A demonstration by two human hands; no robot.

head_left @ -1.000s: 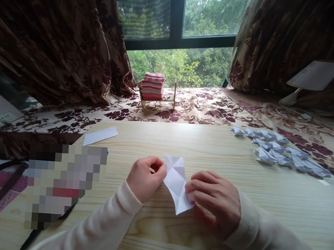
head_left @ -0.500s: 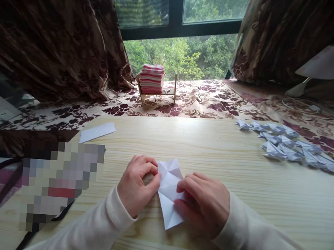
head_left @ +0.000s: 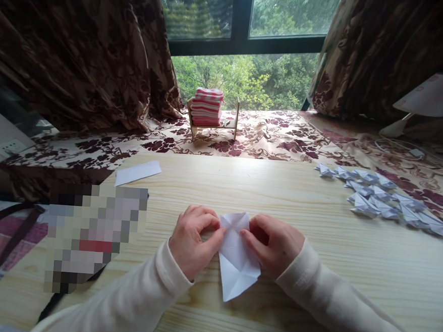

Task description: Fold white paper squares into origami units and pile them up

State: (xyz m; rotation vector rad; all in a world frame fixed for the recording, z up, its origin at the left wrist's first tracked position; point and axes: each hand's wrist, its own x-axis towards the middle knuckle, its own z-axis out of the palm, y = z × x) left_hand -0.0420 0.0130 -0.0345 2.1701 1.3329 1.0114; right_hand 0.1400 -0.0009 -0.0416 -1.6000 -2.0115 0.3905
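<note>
A creased white sheet of paper (head_left: 239,268) is held between my hands, just above or on the wooden table (head_left: 182,183); I cannot tell which. My left hand (head_left: 197,240) pinches its upper left edge between thumb and fingers. On the other side my right hand (head_left: 275,243) grips the upper right edge, thumb on the front face. Fold lines cross the paper, and its lower end points toward me. The fingertips behind the sheet are hidden.
Several folded white paper pieces (head_left: 382,197) lie in rows at the right. Flat white paper (head_left: 138,173) rests at the back left. A pixelated item (head_left: 95,238) with a dark strap is near my left arm. Striped folded cloths (head_left: 206,107) sit on a small wooden stand beyond the table.
My right hand has moved up along the paper to grip its upper right edge. The paper's top is drawn inward at the sides. The camera view has shifted slightly.
</note>
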